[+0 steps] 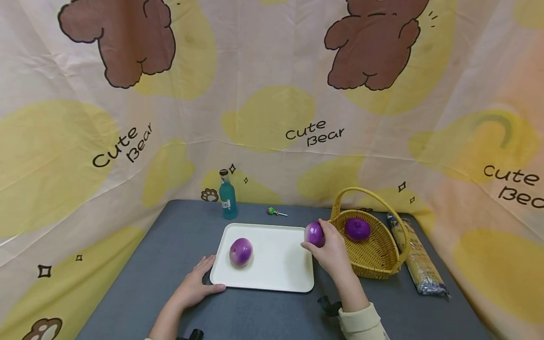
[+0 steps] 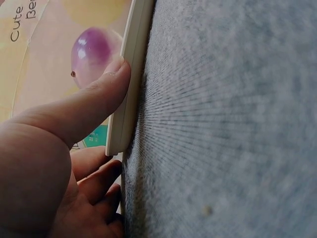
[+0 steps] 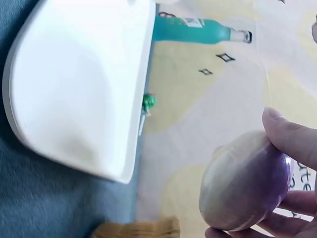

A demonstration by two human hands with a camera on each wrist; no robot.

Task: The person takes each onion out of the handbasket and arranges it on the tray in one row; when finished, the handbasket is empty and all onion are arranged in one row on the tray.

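Onion and right hand make one careful unit: thumb and fingers grip the sides, raised near the right end of the white tray. Keep that hold firm but gentle, since the smooth skin may slip. The left hand is spread loosely, thumb against the tray's near edge; light pressure should stop sliding, while tilting could roll the second onion ahead of it. Just right of the right hand stands the basket; mind its handle.

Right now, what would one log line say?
right hand: holds purple item; left hand: touches white tray; on tray: similar item; in basket: darker item
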